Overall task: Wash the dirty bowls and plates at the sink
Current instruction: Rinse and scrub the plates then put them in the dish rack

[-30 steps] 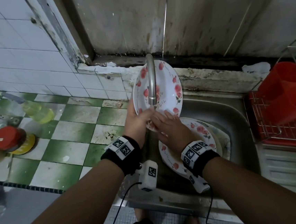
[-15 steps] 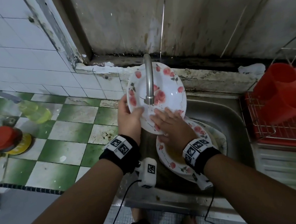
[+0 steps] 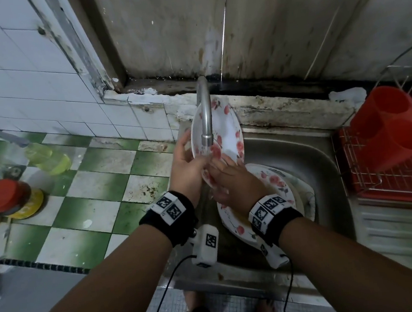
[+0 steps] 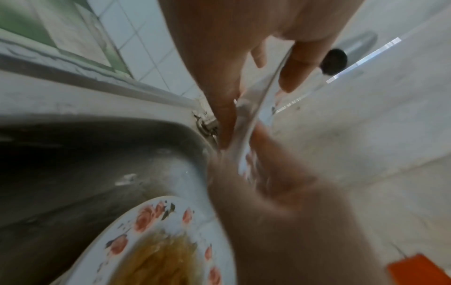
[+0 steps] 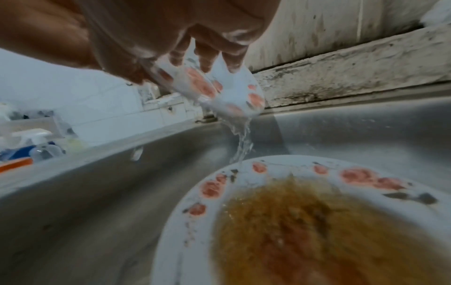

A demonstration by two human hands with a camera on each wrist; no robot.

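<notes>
Tilted steeper since before, the wet plate (image 3: 225, 131) feels slick, stiff and breakable under the tap (image 3: 205, 120); my left hand (image 3: 188, 167) pinches its rim while my right hand (image 3: 235, 180) rubs it flat-fingered.

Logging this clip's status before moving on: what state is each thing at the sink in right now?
Faucet: running, water streaming off the held plate.
Held plate: tilted on edge under the spout, wet.
Left hand: grips the held plate's rim.
Right hand: fingers straight, rubbing the plate's face.
Stacked plate: lying in the sink, dirty with brown residue.
Sink: holds the stacked dishes.
Red cutlery holder: lying in the rack.
</notes>
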